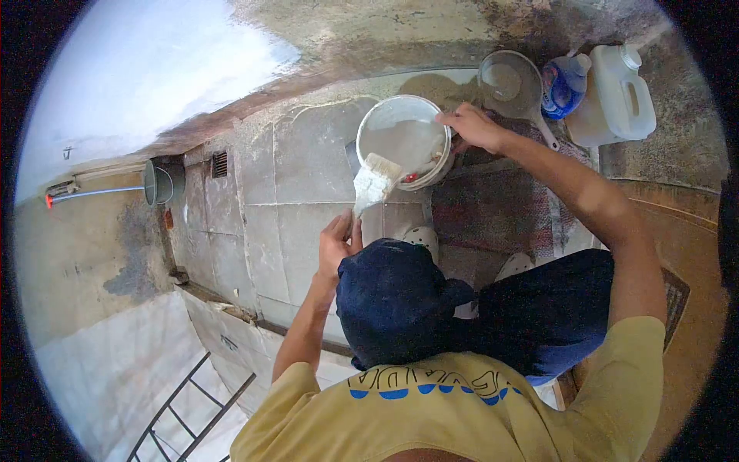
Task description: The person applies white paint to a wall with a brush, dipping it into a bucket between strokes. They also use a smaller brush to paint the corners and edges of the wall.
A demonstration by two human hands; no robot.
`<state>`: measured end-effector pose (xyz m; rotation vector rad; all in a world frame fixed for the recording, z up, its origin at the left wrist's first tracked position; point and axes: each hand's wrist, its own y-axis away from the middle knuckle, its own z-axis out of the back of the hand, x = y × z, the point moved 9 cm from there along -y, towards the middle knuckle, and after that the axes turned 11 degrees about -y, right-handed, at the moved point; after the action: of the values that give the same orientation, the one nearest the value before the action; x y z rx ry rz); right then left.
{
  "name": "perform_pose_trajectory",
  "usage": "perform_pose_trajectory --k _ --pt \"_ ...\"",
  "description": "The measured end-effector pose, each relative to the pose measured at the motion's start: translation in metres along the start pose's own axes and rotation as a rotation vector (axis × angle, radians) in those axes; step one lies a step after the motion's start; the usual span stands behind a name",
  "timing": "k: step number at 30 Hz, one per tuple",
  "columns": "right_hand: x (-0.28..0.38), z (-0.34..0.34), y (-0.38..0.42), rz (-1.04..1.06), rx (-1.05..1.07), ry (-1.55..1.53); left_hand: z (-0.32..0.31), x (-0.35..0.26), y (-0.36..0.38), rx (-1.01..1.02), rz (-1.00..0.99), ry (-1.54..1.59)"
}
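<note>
While gripping the brush (375, 183) handle, left hand (336, 245) closed tight, bristles white over the bucket (403, 142) rim. Right hand (471, 125) clamped on the far rim, bucket on the floor (292, 192) tiles beside the funnel (508, 81). Best wiped against the rim, bucket held steady.

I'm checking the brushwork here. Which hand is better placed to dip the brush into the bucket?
Left. The left hand already grips the brush, its bristles over the bucket rim. The right hand is on that rim.

Tiled floor (300, 177): bucket (400, 115), jug (620, 96), bottle (564, 83), mat (500, 208).
</note>
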<state>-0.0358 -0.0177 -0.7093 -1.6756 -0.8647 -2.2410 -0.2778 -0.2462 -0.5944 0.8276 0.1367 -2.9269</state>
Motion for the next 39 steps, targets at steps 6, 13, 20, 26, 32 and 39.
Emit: perform_pose_trajectory --k 6,13,20,26,32,39 --pt "0.006 0.004 0.004 -0.01 -0.024 0.025 0.016 -0.001 0.007 0.101 0.022 -0.023" --pt "-0.003 0.005 0.006 -0.151 0.073 -0.035 0.02 0.034 0.053 0.027 -0.074 -0.099" --pt "0.021 0.008 0.017 -0.046 0.033 -0.132 0.069 0.068 0.016 -0.141 0.086 -0.046" --pt "0.023 0.012 0.019 -0.082 0.006 -0.087 0.09 -0.04 -0.125 0.131 -0.378 -0.566" --pt "0.022 0.009 0.017 -0.016 0.05 -0.034 0.03 -0.142 -0.179 0.349 -0.933 -1.176" --pt "0.038 0.016 0.019 0.09 -0.041 0.206 -0.054 -0.165 -0.169 0.63 -1.277 -1.328"
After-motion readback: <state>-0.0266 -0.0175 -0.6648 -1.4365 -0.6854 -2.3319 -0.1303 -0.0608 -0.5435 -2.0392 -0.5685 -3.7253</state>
